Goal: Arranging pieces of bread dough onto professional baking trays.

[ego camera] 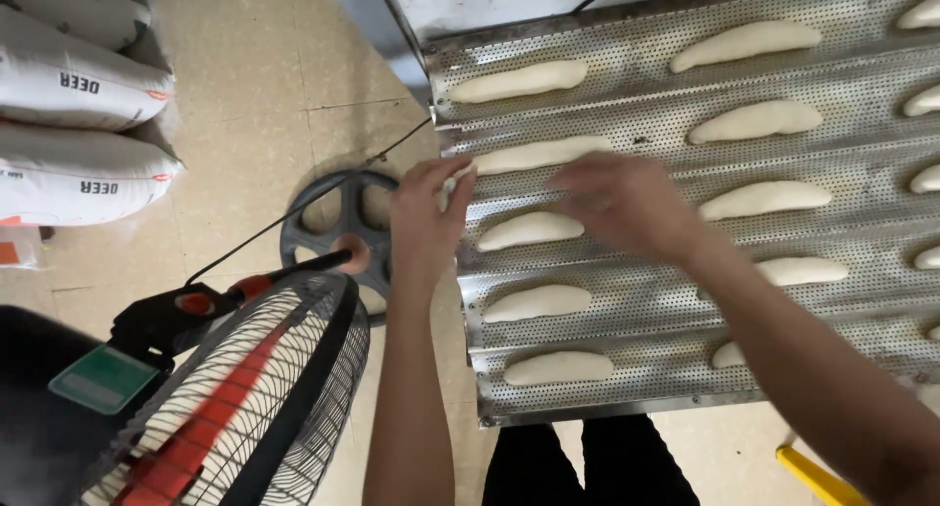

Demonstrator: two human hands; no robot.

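Head view: left hand [423, 212] fingers pinch the dough strip's [534, 155] left end, strip lying left-right; right hand [622, 201] fingers spread above.

A working bakery's back room. A perforated metal baguette tray [685, 300], grooved in long channels, carries rows of pale, unbaked dough pieces [537, 302] laid out for proofing. Stacked white flour sacks [69, 124] fill the left edge of the beige tiled floor [255, 85]. A pedestal fan [245, 398] with red blades and a round black base stands beside the tray. The bulk supplies and trade bakeware point to commercial production, not a home kitchen.
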